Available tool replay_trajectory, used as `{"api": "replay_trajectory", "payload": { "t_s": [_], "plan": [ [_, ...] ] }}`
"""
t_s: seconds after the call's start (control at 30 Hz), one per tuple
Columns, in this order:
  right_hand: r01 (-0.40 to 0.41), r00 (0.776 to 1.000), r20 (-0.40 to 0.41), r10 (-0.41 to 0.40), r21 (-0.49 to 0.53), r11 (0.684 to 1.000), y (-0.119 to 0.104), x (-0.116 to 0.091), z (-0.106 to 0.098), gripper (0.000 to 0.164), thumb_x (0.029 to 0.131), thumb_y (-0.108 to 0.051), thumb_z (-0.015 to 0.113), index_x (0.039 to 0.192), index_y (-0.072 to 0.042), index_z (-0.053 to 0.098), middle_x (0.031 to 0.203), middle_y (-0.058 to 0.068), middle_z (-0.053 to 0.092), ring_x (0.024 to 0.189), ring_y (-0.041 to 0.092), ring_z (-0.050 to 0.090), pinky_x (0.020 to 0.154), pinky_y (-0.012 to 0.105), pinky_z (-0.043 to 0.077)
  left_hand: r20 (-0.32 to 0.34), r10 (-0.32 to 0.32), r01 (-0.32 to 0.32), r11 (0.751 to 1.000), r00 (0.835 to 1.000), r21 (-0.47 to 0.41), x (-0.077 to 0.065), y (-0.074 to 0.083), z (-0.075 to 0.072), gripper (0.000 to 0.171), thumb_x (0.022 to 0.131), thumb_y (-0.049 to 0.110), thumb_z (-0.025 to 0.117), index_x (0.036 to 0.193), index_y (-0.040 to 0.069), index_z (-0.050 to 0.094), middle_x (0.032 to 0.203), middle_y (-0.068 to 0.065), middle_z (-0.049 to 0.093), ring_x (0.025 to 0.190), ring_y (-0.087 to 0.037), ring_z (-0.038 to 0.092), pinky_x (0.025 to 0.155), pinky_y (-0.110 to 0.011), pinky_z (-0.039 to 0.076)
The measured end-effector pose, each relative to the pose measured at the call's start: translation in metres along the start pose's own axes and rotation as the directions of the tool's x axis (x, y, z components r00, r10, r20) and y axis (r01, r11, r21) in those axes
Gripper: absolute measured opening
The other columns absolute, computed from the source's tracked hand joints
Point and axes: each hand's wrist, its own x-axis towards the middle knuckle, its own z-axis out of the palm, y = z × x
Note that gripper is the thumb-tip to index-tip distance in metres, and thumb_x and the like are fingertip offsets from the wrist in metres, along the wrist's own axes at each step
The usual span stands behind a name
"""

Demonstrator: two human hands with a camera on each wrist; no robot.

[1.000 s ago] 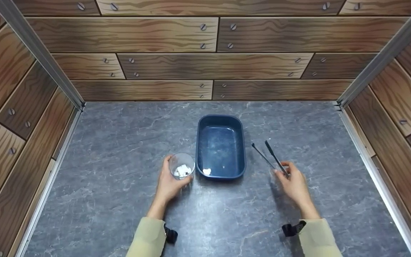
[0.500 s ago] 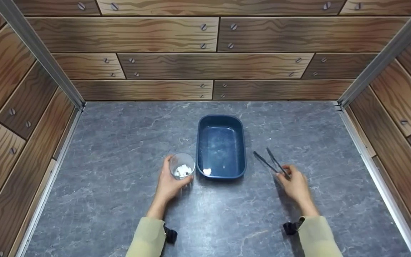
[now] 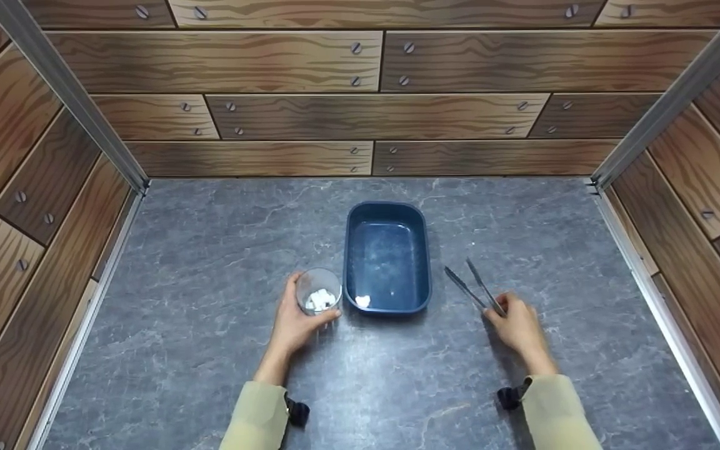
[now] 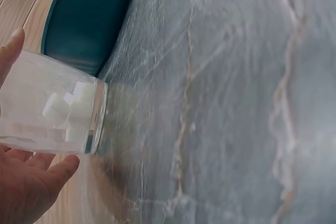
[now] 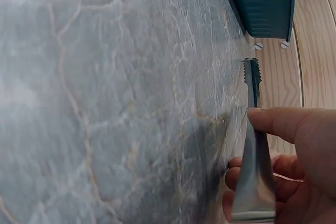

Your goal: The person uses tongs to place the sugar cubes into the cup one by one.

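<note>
My left hand [image 3: 297,322] is curled round a clear drinking glass [image 3: 309,282], left of the blue rectangular dish [image 3: 387,309]. Several white cubes [image 4: 68,111] lie in the bottom of the glass, seen through its wall in the left wrist view. To the right of the dish, my right hand [image 3: 516,322] holds metal tongs [image 3: 466,287] between thumb and fingers. The two arms of the tongs stand apart, with nothing between their tips. In the right wrist view, ridged teeth show at the end of the tongs [image 5: 256,171], near the dish's wall [image 5: 270,9].
A grey marbled tabletop [image 3: 210,250] lies under everything. Wood-patterned walls [image 3: 310,115] close it in at the back and on both sides, with metal rails [image 3: 94,103] in the corners. A small white speck [image 3: 473,243] lies beyond the tongs.
The tongs have rolled in my right hand and their tips have come back slightly toward me. My right hand has shifted a little. The left hand, glass and dish look unmoved.
</note>
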Motion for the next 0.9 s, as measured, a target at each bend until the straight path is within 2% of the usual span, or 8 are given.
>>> {"api": "replay_trajectory", "payload": {
  "t_s": [0.27, 0.4, 0.57, 0.67, 0.73, 0.9],
  "plan": [
    [-0.033, 0.998, 0.047, 0.035, -0.050, 0.998, -0.002, 0.000, 0.001, 0.035, 0.093, -0.021, 0.067, 0.112, 0.007, 0.058, 0.103, 0.023, 0.060, 0.092, 0.037, 0.059, 0.076, 0.053, 0.048, 0.033, -0.036, 0.037, 0.999, 0.999, -0.022, 0.000, 0.003, -0.002, 0.105, 0.061, 0.028, 0.095, 0.145, 0.007, 0.036, 0.144, -0.024, 0.043, 0.130, -0.039, 0.043, 0.106, -0.052, 0.036],
    [-0.018, 0.999, 0.044, 0.020, -0.065, 0.998, -0.002, 0.000, 0.001, 0.038, 0.093, -0.020, 0.067, 0.116, 0.008, 0.057, 0.106, 0.024, 0.059, 0.099, 0.040, 0.057, 0.082, 0.055, 0.046, 0.055, -0.019, 0.021, 0.999, 0.998, -0.035, -0.001, 0.002, -0.003, 0.105, 0.062, 0.029, 0.095, 0.145, 0.006, 0.035, 0.142, -0.025, 0.044, 0.129, -0.040, 0.044, 0.105, -0.053, 0.037],
    [0.001, 0.998, 0.059, 0.003, -0.058, 0.998, -0.002, -0.001, 0.000, 0.045, 0.094, -0.022, 0.066, 0.124, 0.008, 0.053, 0.118, 0.029, 0.057, 0.110, 0.045, 0.053, 0.091, 0.058, 0.043, 0.075, -0.018, 0.022, 0.999, 0.997, -0.049, -0.002, 0.001, -0.006, 0.107, 0.065, 0.032, 0.093, 0.148, 0.005, 0.032, 0.148, -0.025, 0.038, 0.135, -0.039, 0.037, 0.108, -0.054, 0.032],
    [-0.002, 0.997, 0.073, 0.006, -0.045, 0.999, -0.004, -0.001, -0.004, 0.049, 0.096, -0.024, 0.063, 0.130, 0.008, 0.049, 0.121, 0.030, 0.054, 0.112, 0.046, 0.052, 0.092, 0.059, 0.043, 0.075, -0.007, 0.012, 0.998, 0.997, -0.067, -0.001, 0.000, -0.007, 0.103, 0.070, 0.028, 0.090, 0.150, 0.002, 0.030, 0.150, -0.025, 0.034, 0.138, -0.039, 0.033, 0.111, -0.053, 0.029],
    [0.001, 0.997, 0.075, 0.001, -0.034, 0.999, -0.005, -0.002, -0.008, 0.051, 0.098, -0.026, 0.061, 0.134, 0.007, 0.048, 0.123, 0.031, 0.052, 0.113, 0.047, 0.051, 0.092, 0.059, 0.043, 0.071, 0.017, -0.009, 0.994, 0.997, -0.109, 0.000, -0.001, -0.008, 0.095, 0.078, 0.022, 0.085, 0.150, -0.001, 0.028, 0.150, -0.027, 0.034, 0.139, -0.040, 0.031, 0.112, -0.051, 0.027],
    [0.078, 0.996, 0.045, -0.077, -0.024, 0.997, -0.009, -0.003, -0.022, 0.055, 0.102, -0.033, 0.053, 0.140, 0.005, 0.044, 0.132, 0.031, 0.047, 0.121, 0.048, 0.046, 0.097, 0.062, 0.039, 0.036, 0.079, -0.072, 0.983, 0.996, -0.169, 0.005, 0.000, -0.018, 0.061, 0.099, 0.013, 0.058, 0.149, -0.007, 0.027, 0.147, -0.030, 0.038, 0.137, -0.042, 0.034, 0.114, -0.050, 0.025]
  ]
}}
